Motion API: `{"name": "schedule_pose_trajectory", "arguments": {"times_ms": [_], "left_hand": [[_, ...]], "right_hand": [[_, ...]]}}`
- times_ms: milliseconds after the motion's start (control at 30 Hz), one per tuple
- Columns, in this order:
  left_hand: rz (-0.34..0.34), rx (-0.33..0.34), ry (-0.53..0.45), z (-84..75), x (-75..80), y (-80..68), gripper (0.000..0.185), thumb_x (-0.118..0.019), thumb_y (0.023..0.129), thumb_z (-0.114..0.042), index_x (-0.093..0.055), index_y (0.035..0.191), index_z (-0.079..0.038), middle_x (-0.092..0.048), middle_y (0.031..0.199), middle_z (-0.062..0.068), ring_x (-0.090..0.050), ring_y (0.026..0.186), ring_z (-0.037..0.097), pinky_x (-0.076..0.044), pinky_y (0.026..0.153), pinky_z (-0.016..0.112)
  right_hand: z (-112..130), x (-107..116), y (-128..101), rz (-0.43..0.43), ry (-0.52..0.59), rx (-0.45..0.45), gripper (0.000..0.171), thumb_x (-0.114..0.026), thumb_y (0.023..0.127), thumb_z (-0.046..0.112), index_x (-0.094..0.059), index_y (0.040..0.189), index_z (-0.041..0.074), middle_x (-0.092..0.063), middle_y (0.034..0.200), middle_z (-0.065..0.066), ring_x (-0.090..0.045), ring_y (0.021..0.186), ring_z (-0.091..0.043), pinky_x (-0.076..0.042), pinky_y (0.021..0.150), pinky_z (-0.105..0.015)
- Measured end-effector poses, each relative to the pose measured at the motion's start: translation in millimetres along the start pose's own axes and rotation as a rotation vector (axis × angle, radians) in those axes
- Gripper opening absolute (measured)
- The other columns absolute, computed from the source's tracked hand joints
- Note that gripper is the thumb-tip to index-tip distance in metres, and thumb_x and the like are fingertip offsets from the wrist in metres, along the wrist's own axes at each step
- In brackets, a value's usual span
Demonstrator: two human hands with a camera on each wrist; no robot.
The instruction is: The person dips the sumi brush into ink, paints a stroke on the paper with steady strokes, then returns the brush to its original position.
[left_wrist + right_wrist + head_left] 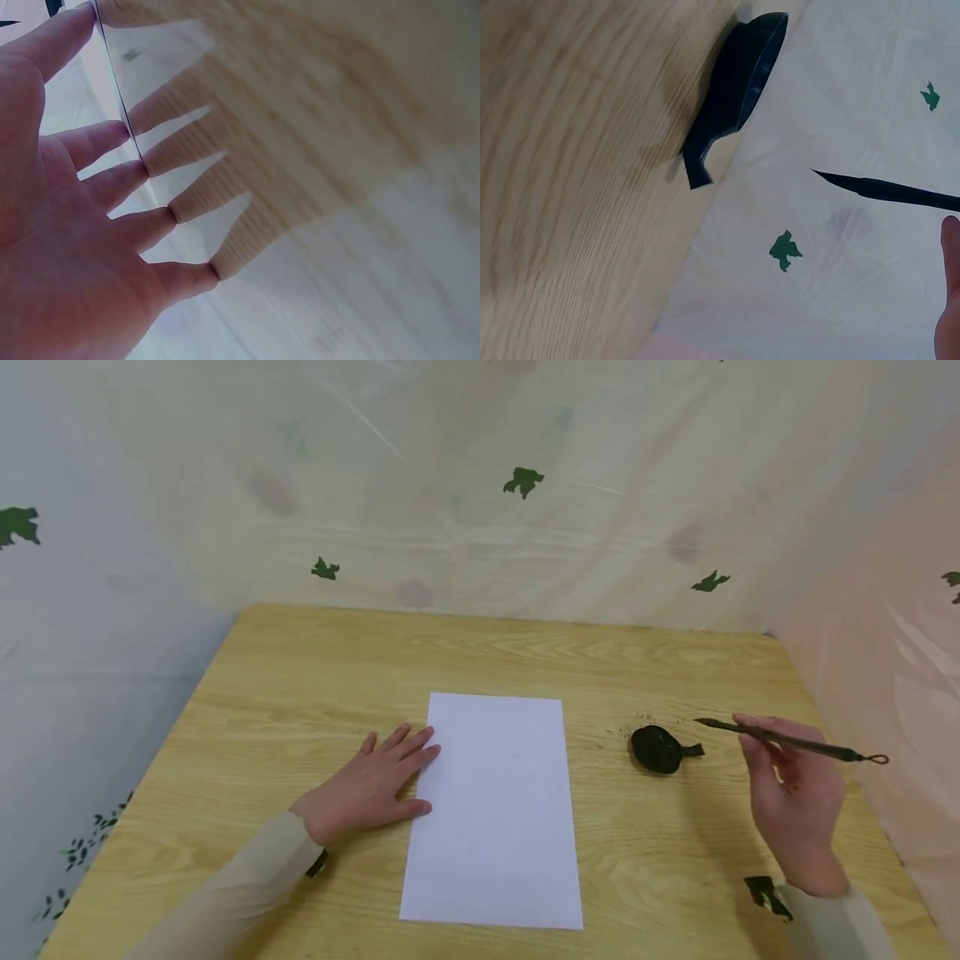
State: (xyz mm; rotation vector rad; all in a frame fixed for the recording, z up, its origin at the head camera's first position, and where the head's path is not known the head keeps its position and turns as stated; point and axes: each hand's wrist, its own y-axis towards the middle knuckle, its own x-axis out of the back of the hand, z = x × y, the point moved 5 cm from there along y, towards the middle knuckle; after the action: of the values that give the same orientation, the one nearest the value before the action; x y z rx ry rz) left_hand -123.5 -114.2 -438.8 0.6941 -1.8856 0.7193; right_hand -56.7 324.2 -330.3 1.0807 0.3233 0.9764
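A blank white sheet of paper [491, 814] lies on the wooden table. My left hand [372, 787] rests on the table with spread fingers, its fingertips touching the sheet's left edge; the left wrist view shows the same hand [82, 195] from the palm side. My right hand [797, 793] holds a dark writing brush [798, 742] above the table, its pointed tip turned left. Just left of that tip sits a small black ink dish [657, 749] with a short handle. In the right wrist view, the brush [892, 190] is apart from the dish [731, 86].
The light wooden table [300, 693] has dark specks on it around the dish. Pale sheeting [450, 527] with green leaf-like shapes hangs behind the table and along both sides.
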Motion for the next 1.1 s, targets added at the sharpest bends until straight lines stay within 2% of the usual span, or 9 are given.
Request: {"name": "schedule_pose_trajectory", "arguments": {"times_ms": [133,367,700,833,1100], "left_hand": [[0.005,-0.002,0.008,0.2,0.8,2.5,0.078,-0.065,0.1,-0.051,-0.038,0.161,-0.012,-0.023,0.171,0.009,-0.013,0.158,0.039,-0.016,0.116,0.073],[0.008,-0.001,0.015,0.8,1.9,4.4,0.078,-0.065,0.099,-0.051,-0.038,0.161,-0.011,-0.024,0.171,0.01,-0.014,0.157,0.039,-0.017,0.116,0.074],[0.02,0.013,0.011,1.8,-1.1,3.7,0.079,-0.066,0.099,-0.052,-0.038,0.161,-0.012,-0.024,0.171,0.009,-0.013,0.158,0.039,-0.016,0.117,0.073],[0.019,0.014,0.011,1.4,-1.2,3.0,0.079,-0.066,0.099,-0.052,-0.039,0.161,-0.012,-0.024,0.171,0.009,-0.013,0.158,0.039,-0.016,0.117,0.073],[0.02,0.01,0.003,1.0,-0.5,1.6,0.079,-0.066,0.099,-0.051,-0.039,0.161,-0.012,-0.024,0.171,0.009,-0.013,0.157,0.039,-0.016,0.116,0.074]], "right_hand": [[-9,0,1,-0.01,0.056,-0.083,0.023,-0.065,0.098,-0.008,-0.057,0.111,-0.025,-0.07,0.109,-0.018,-0.071,0.104,-0.009,-0.053,0.091,-0.016],[-27,-6,0,-0.065,0.26,-0.147,0.025,-0.062,0.093,-0.02,-0.051,0.114,-0.028,-0.069,0.105,-0.022,-0.073,0.097,-0.018,-0.057,0.087,-0.022],[-46,-14,-12,-0.086,0.52,-0.272,0.034,-0.055,0.091,-0.027,-0.049,0.124,-0.024,-0.068,0.104,-0.02,-0.073,0.095,-0.025,-0.059,0.084,-0.027],[-53,-17,-17,-0.069,0.518,-0.33,0.036,-0.055,0.094,-0.023,-0.046,0.128,-0.022,-0.067,0.104,-0.018,-0.073,0.093,-0.024,-0.06,0.081,-0.027],[-65,-25,-23,-0.044,0.425,-0.43,0.037,-0.058,0.098,-0.014,-0.044,0.132,-0.018,-0.061,0.104,-0.015,-0.07,0.09,-0.021,-0.06,0.075,-0.024]]}}
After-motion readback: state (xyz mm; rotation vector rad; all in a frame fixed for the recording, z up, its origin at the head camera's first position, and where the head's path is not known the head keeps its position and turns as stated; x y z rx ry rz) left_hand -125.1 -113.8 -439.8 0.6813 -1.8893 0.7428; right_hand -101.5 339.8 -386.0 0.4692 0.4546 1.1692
